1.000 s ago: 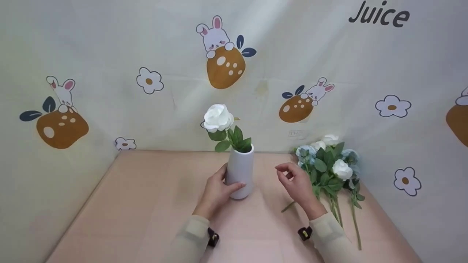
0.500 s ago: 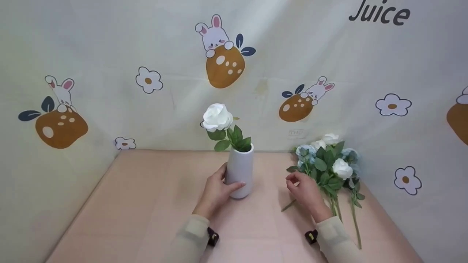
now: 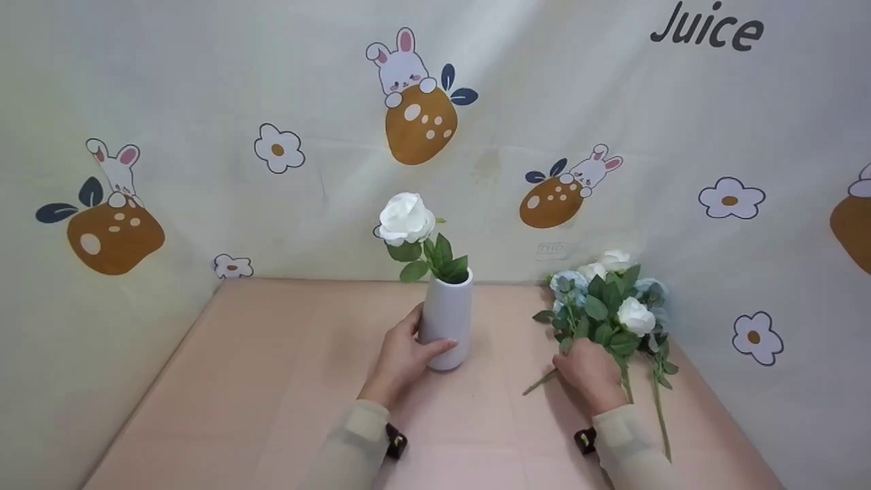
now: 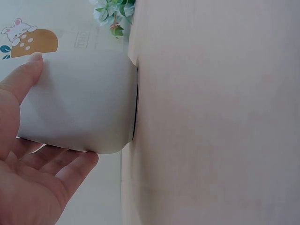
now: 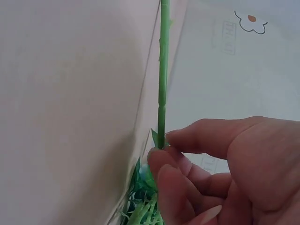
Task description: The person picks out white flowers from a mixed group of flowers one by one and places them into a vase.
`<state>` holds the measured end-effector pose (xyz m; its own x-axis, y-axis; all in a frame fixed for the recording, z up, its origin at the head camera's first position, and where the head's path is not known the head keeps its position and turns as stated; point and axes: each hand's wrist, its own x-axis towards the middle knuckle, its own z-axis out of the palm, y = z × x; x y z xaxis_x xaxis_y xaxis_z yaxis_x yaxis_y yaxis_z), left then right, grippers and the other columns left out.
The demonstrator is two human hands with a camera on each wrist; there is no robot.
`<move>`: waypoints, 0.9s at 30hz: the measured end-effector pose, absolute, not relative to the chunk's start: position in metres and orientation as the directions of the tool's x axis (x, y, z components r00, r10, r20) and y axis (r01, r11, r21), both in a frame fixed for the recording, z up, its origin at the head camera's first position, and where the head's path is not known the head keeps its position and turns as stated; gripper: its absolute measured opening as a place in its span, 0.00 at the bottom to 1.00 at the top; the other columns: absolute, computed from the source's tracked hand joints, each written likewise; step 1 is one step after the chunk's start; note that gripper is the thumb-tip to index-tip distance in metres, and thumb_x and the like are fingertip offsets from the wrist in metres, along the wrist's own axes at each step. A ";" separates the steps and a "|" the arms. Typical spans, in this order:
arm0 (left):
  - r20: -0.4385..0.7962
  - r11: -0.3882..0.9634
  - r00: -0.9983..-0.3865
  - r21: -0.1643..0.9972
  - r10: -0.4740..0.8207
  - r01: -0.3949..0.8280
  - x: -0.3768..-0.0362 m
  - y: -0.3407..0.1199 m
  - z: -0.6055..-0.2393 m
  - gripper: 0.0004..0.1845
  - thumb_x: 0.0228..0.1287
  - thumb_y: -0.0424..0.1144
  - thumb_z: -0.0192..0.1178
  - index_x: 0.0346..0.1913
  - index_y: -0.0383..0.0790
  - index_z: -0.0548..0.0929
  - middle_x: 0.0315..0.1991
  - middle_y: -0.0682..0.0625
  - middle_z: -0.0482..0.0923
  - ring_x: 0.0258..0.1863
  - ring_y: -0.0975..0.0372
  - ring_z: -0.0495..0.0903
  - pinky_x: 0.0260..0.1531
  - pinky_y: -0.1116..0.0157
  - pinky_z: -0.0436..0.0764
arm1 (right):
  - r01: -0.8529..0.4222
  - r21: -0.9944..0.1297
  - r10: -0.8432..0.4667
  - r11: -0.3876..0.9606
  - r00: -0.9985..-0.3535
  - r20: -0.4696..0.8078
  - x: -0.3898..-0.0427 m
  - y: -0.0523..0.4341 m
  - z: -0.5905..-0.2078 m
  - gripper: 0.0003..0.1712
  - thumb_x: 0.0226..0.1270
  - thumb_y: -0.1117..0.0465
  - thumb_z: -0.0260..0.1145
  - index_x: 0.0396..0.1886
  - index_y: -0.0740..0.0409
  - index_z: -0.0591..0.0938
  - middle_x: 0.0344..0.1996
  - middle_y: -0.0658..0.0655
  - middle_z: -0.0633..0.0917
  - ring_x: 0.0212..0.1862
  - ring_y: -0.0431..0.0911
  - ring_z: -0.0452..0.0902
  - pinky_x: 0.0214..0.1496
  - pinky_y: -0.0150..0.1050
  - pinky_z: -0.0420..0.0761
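The left hand (image 3: 401, 357) kept its hold on the white vase (image 3: 447, 318), thumb and fingers wrapped around the lower body as it stood upright near the middle of the pink table (image 3: 272, 381), a white rose (image 3: 406, 218) with green leaves already standing in its mouth. The change was on the other side: a second earlier the right hand (image 3: 590, 373) had hung in the air between the vase and the bunch of artificial flowers (image 3: 612, 303) with loosely curled fingers holding nothing; half a second later it had dropped toward the leaves, and at this moment it lay on the bunch at the table's right side. The right wrist view showed the thumb and fingertips (image 5: 161, 164) narrowed to a pinch around one green stem (image 5: 162, 70), close to where the foliage began. The stem appeared to be flat on the table, so, in my judgement, a flower had been chosen and gripped but not yet lifted, while the vase was steadied to receive it.
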<state>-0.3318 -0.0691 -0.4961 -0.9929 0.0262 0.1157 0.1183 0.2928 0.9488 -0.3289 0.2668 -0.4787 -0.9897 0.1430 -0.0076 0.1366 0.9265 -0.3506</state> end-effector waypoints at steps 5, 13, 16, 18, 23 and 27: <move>0.107 0.296 -0.994 0.949 0.027 0.110 -0.332 -0.069 -0.497 0.54 0.64 0.48 0.82 0.87 0.43 0.64 0.85 0.41 0.67 0.85 0.43 0.66 0.84 0.41 0.67 | 0.179 -0.333 0.165 0.926 -0.984 -0.071 -0.328 0.268 -0.480 0.24 0.72 0.49 0.67 0.17 0.51 0.74 0.26 0.60 0.82 0.30 0.53 0.78 0.28 0.46 0.78; 0.108 0.282 -0.994 0.953 0.028 0.111 -0.332 -0.069 -0.496 0.54 0.63 0.49 0.82 0.87 0.44 0.64 0.85 0.42 0.67 0.84 0.43 0.67 0.84 0.41 0.67 | 0.201 -0.342 0.162 0.918 -0.977 -0.139 -0.332 0.268 -0.481 0.25 0.78 0.48 0.60 0.18 0.53 0.76 0.24 0.58 0.80 0.28 0.51 0.78 0.27 0.42 0.73; 0.104 0.276 -0.994 0.955 0.029 0.108 -0.332 -0.070 -0.496 0.55 0.63 0.50 0.83 0.87 0.44 0.63 0.85 0.43 0.66 0.85 0.43 0.66 0.84 0.41 0.67 | 0.214 -0.367 0.164 0.905 -0.973 -0.163 -0.334 0.267 -0.483 0.27 0.79 0.49 0.59 0.16 0.52 0.76 0.21 0.56 0.80 0.25 0.49 0.77 0.25 0.40 0.72; 0.109 0.271 -0.994 0.956 0.030 0.113 -0.332 -0.070 -0.496 0.55 0.63 0.50 0.83 0.87 0.43 0.63 0.85 0.42 0.66 0.85 0.43 0.66 0.84 0.41 0.67 | 0.208 -0.397 0.159 0.894 -0.975 -0.153 -0.334 0.267 -0.484 0.28 0.79 0.49 0.60 0.15 0.51 0.77 0.18 0.54 0.79 0.23 0.48 0.76 0.24 0.39 0.72; 0.114 0.270 -0.993 0.956 0.028 0.118 -0.332 -0.070 -0.497 0.55 0.62 0.50 0.83 0.87 0.43 0.64 0.85 0.42 0.67 0.85 0.43 0.66 0.84 0.41 0.68 | 0.163 -0.521 0.144 0.838 -0.987 -0.076 -0.336 0.267 -0.486 0.31 0.80 0.50 0.60 0.13 0.54 0.83 0.12 0.51 0.80 0.19 0.46 0.75 0.23 0.38 0.71; 0.105 0.269 -0.994 0.957 0.025 0.108 -0.332 -0.071 -0.497 0.55 0.61 0.51 0.83 0.87 0.46 0.65 0.85 0.44 0.68 0.85 0.44 0.66 0.84 0.41 0.68 | 0.142 -0.596 0.148 0.791 -0.988 -0.039 -0.336 0.268 -0.486 0.33 0.83 0.50 0.59 0.15 0.57 0.87 0.12 0.52 0.84 0.18 0.44 0.76 0.23 0.36 0.72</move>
